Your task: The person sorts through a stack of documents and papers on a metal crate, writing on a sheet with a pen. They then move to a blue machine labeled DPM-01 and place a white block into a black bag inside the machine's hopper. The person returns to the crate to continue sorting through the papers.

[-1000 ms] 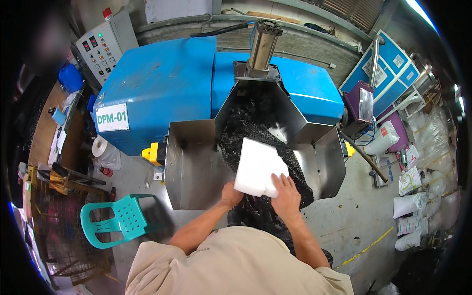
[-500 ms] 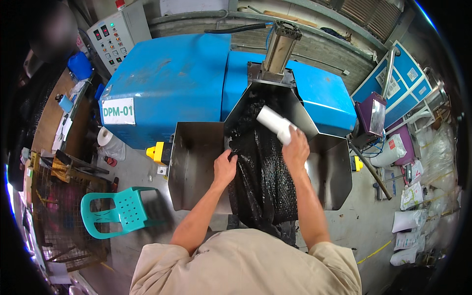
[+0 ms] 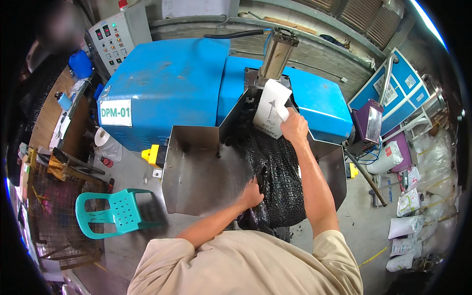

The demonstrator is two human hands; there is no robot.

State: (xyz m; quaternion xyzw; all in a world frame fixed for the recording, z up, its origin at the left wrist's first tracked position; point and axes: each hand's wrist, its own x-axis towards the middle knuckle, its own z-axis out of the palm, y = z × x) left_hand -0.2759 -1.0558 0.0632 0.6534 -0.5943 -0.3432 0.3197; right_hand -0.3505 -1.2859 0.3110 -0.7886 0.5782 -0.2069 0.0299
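My right hand [image 3: 294, 126] is closed round the handle of a white plastic scoop [image 3: 270, 105], which has dark handwriting on its side. The scoop is raised over the throat of a metal hopper [image 3: 194, 169], below an upright metal cylinder [image 3: 277, 55]. Black woven mesh [image 3: 285, 191] hangs from the throat over the hopper's front, toward my body. At the left edge of this mesh, my left hand [image 3: 252, 194] has its fingers closed on a fold. What lies inside the scoop and deep in the throat is hidden.
Behind the hopper stands a large blue machine [image 3: 167, 83], with a grey control cabinet [image 3: 118, 37] at far left. A teal plastic chair [image 3: 115, 214] is on the left. Yellow blocks [image 3: 155, 155] flank the hopper. Several white bags [image 3: 405, 227] lie along the right.
The scoop has turned from slanting to nearly upright, showing its marked side, and moved slightly up. My left hand has moved down and right, drawing the mesh aside from the hopper's left part.
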